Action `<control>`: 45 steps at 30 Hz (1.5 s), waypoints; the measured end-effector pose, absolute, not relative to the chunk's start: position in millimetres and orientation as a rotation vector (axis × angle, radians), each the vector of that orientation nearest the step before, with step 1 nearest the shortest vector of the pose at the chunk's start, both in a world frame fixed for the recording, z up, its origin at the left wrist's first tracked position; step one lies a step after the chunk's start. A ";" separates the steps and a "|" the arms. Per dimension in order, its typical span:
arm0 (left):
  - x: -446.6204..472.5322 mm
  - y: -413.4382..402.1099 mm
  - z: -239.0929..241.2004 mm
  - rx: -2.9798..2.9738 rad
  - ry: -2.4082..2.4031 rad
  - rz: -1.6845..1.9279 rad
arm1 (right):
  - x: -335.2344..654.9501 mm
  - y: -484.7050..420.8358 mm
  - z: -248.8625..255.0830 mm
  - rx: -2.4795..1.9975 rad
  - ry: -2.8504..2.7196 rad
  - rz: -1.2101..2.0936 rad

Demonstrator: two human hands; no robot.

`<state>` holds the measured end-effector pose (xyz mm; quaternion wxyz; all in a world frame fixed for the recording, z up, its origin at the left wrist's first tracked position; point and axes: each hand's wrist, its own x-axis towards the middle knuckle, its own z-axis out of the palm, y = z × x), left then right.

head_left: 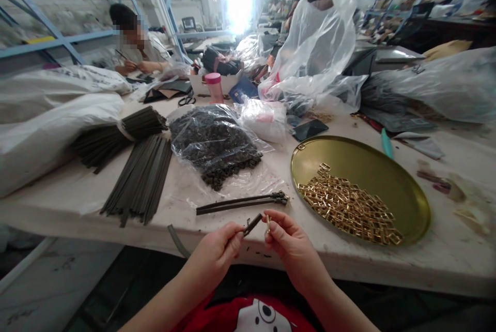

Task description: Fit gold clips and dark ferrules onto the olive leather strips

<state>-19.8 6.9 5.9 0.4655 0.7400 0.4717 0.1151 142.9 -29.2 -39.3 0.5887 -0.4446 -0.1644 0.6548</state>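
Note:
My left hand (pixel 225 243) pinches a dark strap (pixel 253 223), whose short end points up to the right; a strip of the same sort shows left of the hand at the table edge. Between thumb and fingers of my right hand (pixel 284 234) is a small gold buckle (pixel 268 223), held upright close to the strap's end. Whether strap and buckle touch I cannot tell. Just beyond my hands lie a few dark straps (pixel 236 204) side by side, with gold buckles at their right ends. Many gold buckles (pixel 344 205) are heaped on a round gold tray (pixel 387 166) to the right.
Loose dark strips (pixel 139 179) and a tied bundle (pixel 120 130) lie at left beside white sacks (pixel 58 125). A clear bag of small dark pieces (pixel 213 140) stands mid-table. Behind are a phone (pixel 310 129), a pink-lidded jar (pixel 214 88) and scissors (pixel 186 99). Another person (pixel 135 45) sits back left.

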 end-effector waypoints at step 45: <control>8.1 -3.7 22.0 1.251 1.074 0.372 | 142.9 -37.0 -22.7 -1.004 -0.587 1.677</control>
